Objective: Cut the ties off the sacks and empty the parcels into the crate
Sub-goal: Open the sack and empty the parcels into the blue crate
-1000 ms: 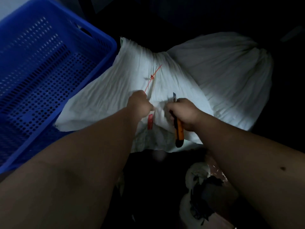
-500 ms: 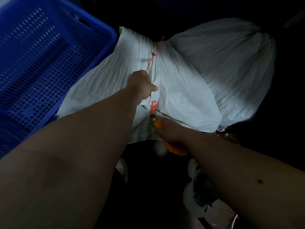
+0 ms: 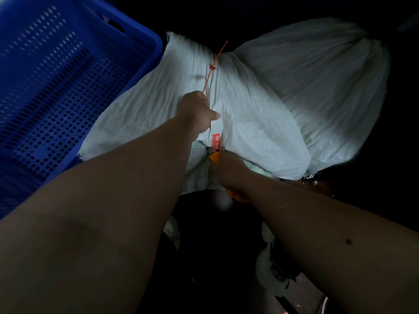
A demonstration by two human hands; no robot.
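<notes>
The red cable tie (image 3: 212, 69) is lying along the gathered neck of the near woven sack (image 3: 147, 109), its long axis running from the free tail at the far end, through the locking head, down toward the person. The left hand (image 3: 196, 112) is clenching the sack neck with the tie's strap passing into the fist, so the strap is sitting between the fist and the red tag (image 3: 216, 140) just below it. The right hand (image 3: 229, 172) is gripping the orange utility knife (image 3: 215, 157) at the sack's near edge, directly below the tag; the blade is not showing, so whether it is touching the tie cannot be told. The right hand is the nearer one to the tag end, and the left is the nearer one to the locking head.

The cut appears to turn on this alignment: knife, tag and fist are standing in one line along the tie's axis, with little gap between the blade end and the left hand's fingers. A stroke directed up that axis would be travelling toward the fist, which is the main hazard.

The blue perforated crate (image 3: 68, 91) is standing to the left, its corner touching or just beside the sack. A second white sack (image 3: 317, 87) is lying against the right side. Open room is lying mainly toward the person, in the dark area under the forearms.
</notes>
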